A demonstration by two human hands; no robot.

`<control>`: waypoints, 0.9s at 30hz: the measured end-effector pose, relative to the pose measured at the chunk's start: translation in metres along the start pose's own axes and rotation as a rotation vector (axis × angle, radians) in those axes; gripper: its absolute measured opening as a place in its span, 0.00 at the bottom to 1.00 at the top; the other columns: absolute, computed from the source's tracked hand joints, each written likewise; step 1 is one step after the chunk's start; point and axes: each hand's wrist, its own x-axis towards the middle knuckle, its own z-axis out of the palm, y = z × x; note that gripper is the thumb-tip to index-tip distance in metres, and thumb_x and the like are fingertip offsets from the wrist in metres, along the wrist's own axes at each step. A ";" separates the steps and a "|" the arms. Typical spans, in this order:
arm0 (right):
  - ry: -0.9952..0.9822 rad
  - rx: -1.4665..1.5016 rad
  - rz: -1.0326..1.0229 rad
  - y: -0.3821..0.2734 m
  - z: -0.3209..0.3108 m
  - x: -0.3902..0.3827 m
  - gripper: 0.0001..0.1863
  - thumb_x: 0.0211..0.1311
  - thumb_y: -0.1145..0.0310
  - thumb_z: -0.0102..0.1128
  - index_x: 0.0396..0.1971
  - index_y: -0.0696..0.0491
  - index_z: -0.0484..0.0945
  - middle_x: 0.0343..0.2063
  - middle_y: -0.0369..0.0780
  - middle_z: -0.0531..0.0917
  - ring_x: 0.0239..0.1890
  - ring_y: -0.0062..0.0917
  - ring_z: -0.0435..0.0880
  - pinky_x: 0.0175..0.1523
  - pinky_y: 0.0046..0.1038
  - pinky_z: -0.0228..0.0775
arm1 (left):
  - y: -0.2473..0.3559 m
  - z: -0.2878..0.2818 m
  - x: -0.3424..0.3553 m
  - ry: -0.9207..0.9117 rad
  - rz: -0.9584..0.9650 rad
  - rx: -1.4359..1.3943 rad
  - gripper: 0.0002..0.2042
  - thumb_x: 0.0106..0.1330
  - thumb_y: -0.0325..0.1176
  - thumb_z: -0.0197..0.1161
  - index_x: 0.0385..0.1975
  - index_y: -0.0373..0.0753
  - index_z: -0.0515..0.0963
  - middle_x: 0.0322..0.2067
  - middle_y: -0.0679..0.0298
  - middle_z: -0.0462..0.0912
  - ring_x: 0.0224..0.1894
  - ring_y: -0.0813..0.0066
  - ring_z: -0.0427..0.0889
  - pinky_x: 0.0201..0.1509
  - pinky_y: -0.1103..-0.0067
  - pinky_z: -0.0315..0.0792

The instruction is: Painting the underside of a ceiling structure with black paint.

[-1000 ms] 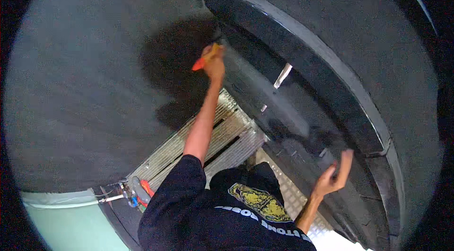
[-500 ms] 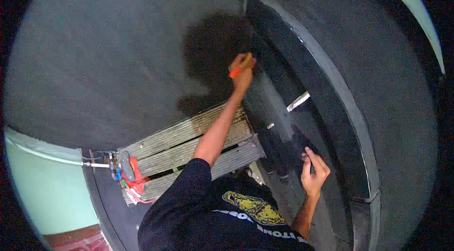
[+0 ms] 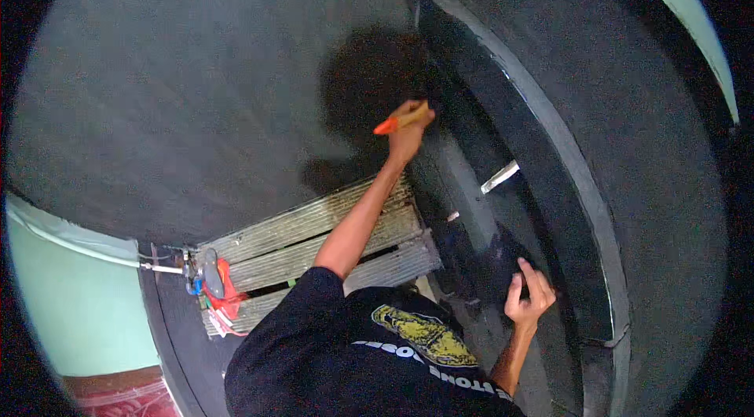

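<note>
My left hand (image 3: pixel 408 134) is closed around a paintbrush with a yellow-brown handle (image 3: pixel 415 116) and an orange end (image 3: pixel 386 126). It is raised at the corner where the wide dark grey wall (image 3: pixel 196 87) meets the recessed dark panel. The bristle end is lost against the dark surface, so I cannot tell whether it touches. My right hand (image 3: pixel 531 298) is lower and to the right, beside the dark recess. Its fingers are bent and apart, with nothing visible in them.
Below my left arm lies a ribbed slatted platform (image 3: pixel 275 246). Red and grey items (image 3: pixel 220 287) sit at its left end, by a white pipe (image 3: pixel 161 268). A raised grey frame edge (image 3: pixel 550 118) curves down the right, and a pale strip (image 3: pixel 500 177) crosses the recess.
The paintbrush has tilted flatter in my left hand, which is slightly lower in view. My right hand has moved a little down and right, its fingers somewhat more spread. The view has shifted slightly.
</note>
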 end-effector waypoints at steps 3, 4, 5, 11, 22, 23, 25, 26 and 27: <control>0.001 0.003 -0.015 -0.006 -0.001 0.005 0.15 0.54 0.72 0.58 0.41 0.60 0.83 0.17 0.39 0.76 0.17 0.28 0.75 0.25 0.27 0.65 | 0.006 -0.021 0.008 -0.018 -0.015 -0.051 0.09 0.60 0.33 0.69 0.36 0.36 0.80 0.31 0.67 0.83 0.35 0.78 0.80 0.42 0.78 0.73; 0.011 0.023 -0.042 -0.008 -0.002 0.006 0.15 0.54 0.72 0.58 0.41 0.60 0.83 0.17 0.39 0.76 0.17 0.28 0.75 0.25 0.28 0.65 | 0.008 -0.029 0.016 0.037 0.037 0.003 0.09 0.61 0.33 0.69 0.36 0.35 0.80 0.31 0.67 0.83 0.35 0.78 0.80 0.42 0.78 0.73; 0.019 -0.009 -0.072 -0.004 0.000 0.005 0.15 0.54 0.72 0.59 0.41 0.60 0.83 0.16 0.39 0.76 0.17 0.28 0.74 0.25 0.28 0.64 | 0.013 -0.031 0.028 0.121 0.066 0.014 0.08 0.62 0.32 0.68 0.35 0.35 0.79 0.31 0.66 0.83 0.35 0.76 0.81 0.42 0.78 0.73; 0.021 -0.079 -0.027 0.002 0.007 -0.002 0.17 0.52 0.69 0.60 0.43 0.57 0.84 0.18 0.41 0.75 0.17 0.32 0.73 0.24 0.31 0.65 | 0.019 -0.003 0.004 -0.029 0.038 0.068 0.08 0.60 0.32 0.68 0.34 0.36 0.79 0.32 0.65 0.83 0.38 0.76 0.81 0.45 0.77 0.73; -0.017 -0.059 0.032 -0.009 0.009 0.010 0.14 0.54 0.72 0.59 0.41 0.58 0.83 0.18 0.42 0.76 0.18 0.33 0.75 0.25 0.31 0.63 | 0.005 -0.015 0.017 0.110 0.131 0.079 0.09 0.59 0.30 0.68 0.36 0.33 0.79 0.30 0.64 0.83 0.34 0.75 0.80 0.42 0.78 0.72; -0.018 -0.076 0.046 -0.009 0.008 0.010 0.14 0.53 0.72 0.59 0.41 0.58 0.84 0.18 0.42 0.76 0.17 0.33 0.74 0.24 0.31 0.63 | 0.020 -0.004 0.001 0.045 0.079 0.121 0.09 0.60 0.29 0.68 0.36 0.33 0.79 0.31 0.63 0.83 0.35 0.75 0.80 0.42 0.78 0.72; -0.019 -0.099 0.068 -0.011 0.003 0.006 0.14 0.53 0.72 0.59 0.40 0.58 0.84 0.18 0.42 0.76 0.17 0.32 0.74 0.24 0.31 0.63 | 0.028 -0.006 -0.013 -0.097 0.012 0.080 0.09 0.61 0.30 0.67 0.36 0.32 0.80 0.31 0.63 0.83 0.35 0.74 0.81 0.43 0.77 0.73; -0.017 -0.096 0.086 -0.013 0.003 0.005 0.14 0.53 0.72 0.59 0.40 0.57 0.84 0.18 0.41 0.76 0.17 0.31 0.74 0.24 0.30 0.63 | 0.021 -0.013 -0.007 -0.106 0.012 0.074 0.09 0.61 0.30 0.67 0.36 0.32 0.80 0.31 0.63 0.83 0.35 0.74 0.81 0.43 0.77 0.73; -0.016 -0.095 0.105 -0.014 0.003 0.005 0.14 0.52 0.72 0.60 0.40 0.57 0.84 0.18 0.41 0.76 0.17 0.31 0.73 0.24 0.30 0.62 | 0.011 -0.016 0.005 -0.025 0.062 0.087 0.09 0.62 0.31 0.67 0.36 0.32 0.80 0.30 0.63 0.83 0.34 0.75 0.81 0.41 0.77 0.73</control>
